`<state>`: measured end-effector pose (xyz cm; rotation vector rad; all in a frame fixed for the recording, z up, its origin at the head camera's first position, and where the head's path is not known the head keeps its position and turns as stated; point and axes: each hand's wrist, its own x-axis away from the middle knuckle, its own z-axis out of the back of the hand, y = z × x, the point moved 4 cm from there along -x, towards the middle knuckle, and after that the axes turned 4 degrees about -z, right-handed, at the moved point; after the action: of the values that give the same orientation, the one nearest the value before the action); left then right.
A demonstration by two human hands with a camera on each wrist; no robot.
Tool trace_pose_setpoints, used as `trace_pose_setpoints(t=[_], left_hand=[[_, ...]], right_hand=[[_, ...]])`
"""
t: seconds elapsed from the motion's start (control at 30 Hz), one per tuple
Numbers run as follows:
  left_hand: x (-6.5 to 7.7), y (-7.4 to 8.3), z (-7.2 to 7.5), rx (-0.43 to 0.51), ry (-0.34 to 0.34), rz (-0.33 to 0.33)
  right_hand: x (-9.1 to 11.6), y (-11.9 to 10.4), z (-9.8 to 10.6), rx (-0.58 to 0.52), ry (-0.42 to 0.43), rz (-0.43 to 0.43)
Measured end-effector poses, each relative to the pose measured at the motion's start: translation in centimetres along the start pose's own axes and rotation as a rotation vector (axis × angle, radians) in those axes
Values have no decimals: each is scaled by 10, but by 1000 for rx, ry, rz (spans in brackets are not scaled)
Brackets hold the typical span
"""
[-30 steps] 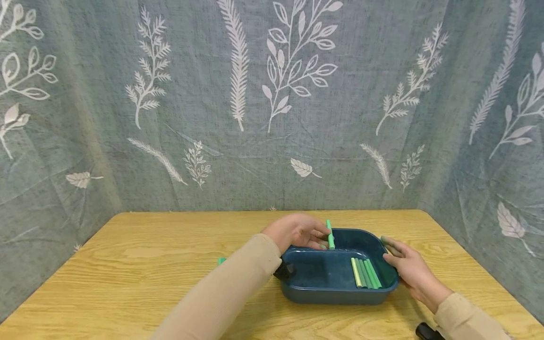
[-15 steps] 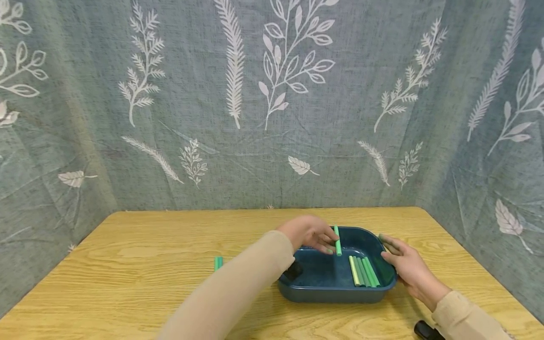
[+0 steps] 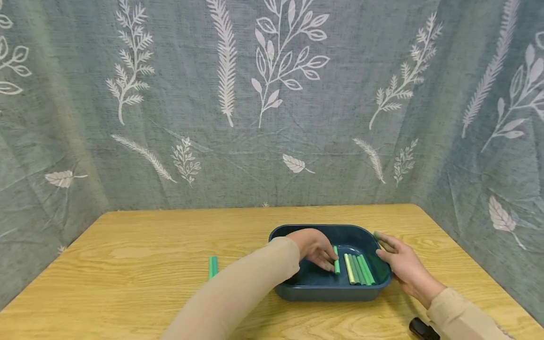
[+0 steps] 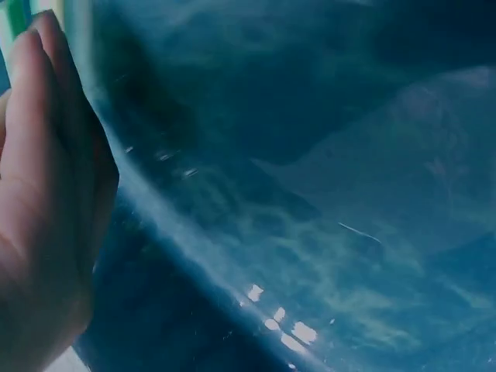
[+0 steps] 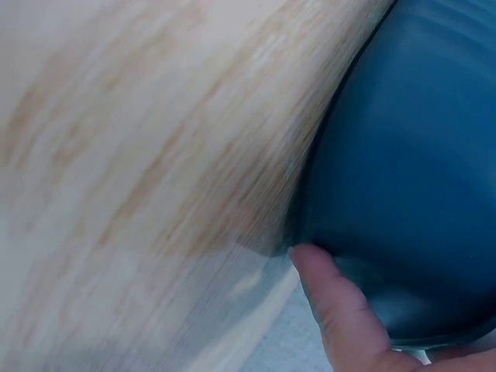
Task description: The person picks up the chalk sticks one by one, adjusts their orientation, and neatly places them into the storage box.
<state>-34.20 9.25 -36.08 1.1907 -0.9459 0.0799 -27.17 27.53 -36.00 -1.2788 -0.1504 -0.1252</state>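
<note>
My left hand (image 3: 316, 248) reaches down into a dark blue tub (image 3: 323, 293) and pinches a green chalk stick (image 3: 336, 267). To the right of that stick, several green and pale yellow chalk sticks (image 3: 359, 269) lie side by side on the tub's floor. In the left wrist view the fingers of my left hand (image 4: 39, 194) show at the left edge, and a green chalk stick (image 4: 14, 19) is partly cut off. At the tub's right end, my right hand (image 3: 403, 262) holds the rim. The right wrist view shows a finger against the tub's wall (image 5: 411, 155).
More green chalk (image 3: 213, 267) lies on the wooden table (image 3: 148, 264) left of the tub, partly hidden by my left sleeve. A black object (image 3: 422, 328) sits by my right wrist. Behind the table hangs a grey-green leaf-patterned curtain (image 3: 191, 94).
My left hand has carried the green chalk stick from above the tub's far rim down beside the row inside. The right hand stays on the tub's end. The head view has shifted slightly.
</note>
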Motion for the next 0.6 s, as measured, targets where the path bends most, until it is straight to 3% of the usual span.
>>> trace_pose_setpoints(t=[0.6], left_hand=[[-2,-3,-20,-66,-80,-30]], right_hand=[[1,0,0,-21,-15,12]])
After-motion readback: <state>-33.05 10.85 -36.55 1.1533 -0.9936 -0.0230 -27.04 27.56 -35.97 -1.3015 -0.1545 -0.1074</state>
